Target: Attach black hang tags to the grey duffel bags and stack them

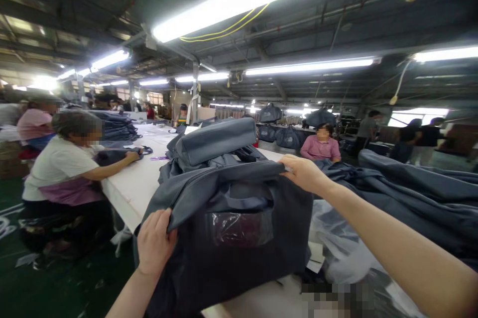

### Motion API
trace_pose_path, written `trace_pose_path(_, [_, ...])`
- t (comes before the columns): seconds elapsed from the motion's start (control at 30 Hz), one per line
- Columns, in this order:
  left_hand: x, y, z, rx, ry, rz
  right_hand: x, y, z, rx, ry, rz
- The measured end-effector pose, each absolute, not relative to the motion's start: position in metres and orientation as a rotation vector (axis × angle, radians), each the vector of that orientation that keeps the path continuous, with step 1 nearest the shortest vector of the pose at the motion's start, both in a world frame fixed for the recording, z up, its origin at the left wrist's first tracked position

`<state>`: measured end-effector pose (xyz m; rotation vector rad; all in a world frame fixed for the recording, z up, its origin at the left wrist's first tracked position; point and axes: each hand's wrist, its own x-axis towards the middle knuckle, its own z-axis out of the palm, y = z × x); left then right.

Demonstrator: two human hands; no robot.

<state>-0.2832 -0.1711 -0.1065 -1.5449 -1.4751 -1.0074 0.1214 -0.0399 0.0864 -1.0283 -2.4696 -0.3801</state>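
A dark grey fabric bag stands upright on the white table right in front of me. It has a clear plastic window on its front and a folded top flap. My left hand is closed on the flap's near left corner. My right hand grips the flap's far right edge, arm stretched across from the right. More grey fabric pieces lie piled on top behind the flap.
A heap of grey fabric and clear plastic film lie to the right. A seated person works at the table's left side beside a fabric stack. Another person sits across. Others stand at the far right.
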Motion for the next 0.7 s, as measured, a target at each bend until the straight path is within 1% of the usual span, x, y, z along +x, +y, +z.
trace_pose_path(0.1, [-0.264, -0.184, -0.123, -1.587, -1.368, -0.930, 0.136, -0.035, 0.080, -1.102, -2.501, -0.337])
trace_pose_path(0.23, [-0.244, -0.190, -0.151, -1.768, -1.319, -0.829, 0.140, -0.040, 0.047, -1.341, -2.647, -0.314])
trace_pose_path(0.33, [-0.238, -0.190, -0.149, -1.814, -1.343, -0.864, 0.124, -0.059, 0.039, -1.260, -2.563, -0.304])
trace_pose_path(0.43, [-0.231, -0.192, -0.129, -1.867, -1.352, -0.933, 0.097, -0.081, 0.047, -1.082, -2.466, -0.276])
trace_pose_path(0.53, [-0.217, -0.197, -0.098, -1.975, -1.308, -1.033, 0.072, -0.096, 0.050, -0.971, -2.526, -0.235])
trace_pose_path(0.7, [-0.184, -0.186, -0.040, -1.967, -1.440, -1.215, 0.049, -0.101, 0.037, -1.011, -2.537, -0.181])
